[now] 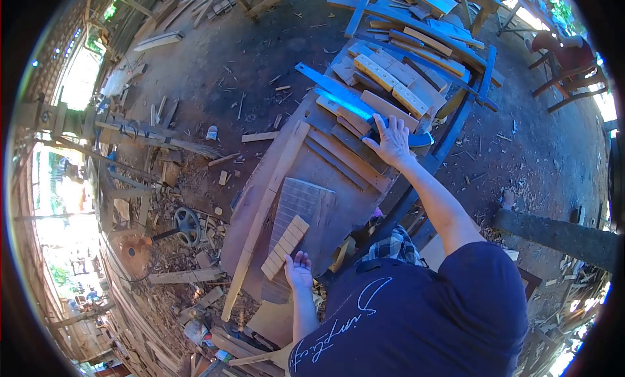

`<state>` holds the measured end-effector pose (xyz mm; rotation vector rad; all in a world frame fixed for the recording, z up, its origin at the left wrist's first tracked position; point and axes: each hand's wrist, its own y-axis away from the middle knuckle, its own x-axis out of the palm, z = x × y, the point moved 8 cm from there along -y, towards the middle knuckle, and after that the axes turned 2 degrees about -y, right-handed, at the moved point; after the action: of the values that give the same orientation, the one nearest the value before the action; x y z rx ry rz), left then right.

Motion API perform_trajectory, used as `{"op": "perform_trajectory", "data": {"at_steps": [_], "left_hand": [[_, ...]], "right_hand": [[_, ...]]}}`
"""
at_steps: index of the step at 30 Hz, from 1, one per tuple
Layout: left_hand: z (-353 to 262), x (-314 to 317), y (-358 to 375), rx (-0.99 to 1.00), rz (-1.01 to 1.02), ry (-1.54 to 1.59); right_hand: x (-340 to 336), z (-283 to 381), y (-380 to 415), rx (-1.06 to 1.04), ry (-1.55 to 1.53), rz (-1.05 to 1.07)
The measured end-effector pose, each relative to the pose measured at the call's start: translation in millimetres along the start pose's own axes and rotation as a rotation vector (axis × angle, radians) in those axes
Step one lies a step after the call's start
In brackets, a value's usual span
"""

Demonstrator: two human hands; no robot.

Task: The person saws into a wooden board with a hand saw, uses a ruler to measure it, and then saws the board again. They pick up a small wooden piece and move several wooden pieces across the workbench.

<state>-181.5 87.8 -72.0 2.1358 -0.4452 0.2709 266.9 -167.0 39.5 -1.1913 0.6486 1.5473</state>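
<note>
My right hand (392,141) lies over the handle end of a hand saw (348,97), its fingers spread and thumb apart. The saw's bright blade points up and left across a pile of wood pieces, and a dark blue end of the handle shows past my hand. Lower down, my left hand (299,270) is open with the palm turned up, its fingertips close beside a short wooden block (285,247) marked with cross lines. Under that block lies a wider, greyish board (303,201), also lined across.
A long wooden strip (267,214) runs along the bench's left side. Light wooden pieces with dark spots (390,84) lie beyond the saw. A handwheel (187,227) stands at left among scraps. At far right is a wooden chair (569,68).
</note>
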Motion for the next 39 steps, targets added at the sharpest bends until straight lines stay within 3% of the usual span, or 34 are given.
{"op": "perform_trajectory", "data": {"at_steps": [8,13,16,18,28,35,39], "left_hand": [[-0.3,-0.2,1.1,-0.008,-0.035,-0.005],[-0.2,-2.5,0.8,-0.028,-0.044,-0.007],[-0.3,-6.2,-0.9,-0.035,-0.037,-0.006],[-0.2,-4.7,1.0,-0.033,-0.051,-0.009],[-5.9,-5.8,9.9,0.010,-0.100,-0.126],[-5.7,-15.1,13.0,-0.031,-0.194,-0.062],[-6.3,-17.7,12.9,-0.041,-0.184,-0.077]], "right_hand": [[10.8,-9.8,-5.0,-0.105,-0.070,0.228],[22.2,-23.9,-12.6,-0.138,-0.131,0.193],[15.8,-39.7,-21.8,-0.155,-0.288,0.097],[-8.7,-61.5,-36.2,-0.136,-0.365,-0.100],[-33.9,-210.8,-115.1,0.180,-0.250,-0.452],[-25.9,-221.2,-137.1,0.129,-0.090,-0.422],[7.8,-220.5,-136.6,-0.037,0.049,-0.322]]}}
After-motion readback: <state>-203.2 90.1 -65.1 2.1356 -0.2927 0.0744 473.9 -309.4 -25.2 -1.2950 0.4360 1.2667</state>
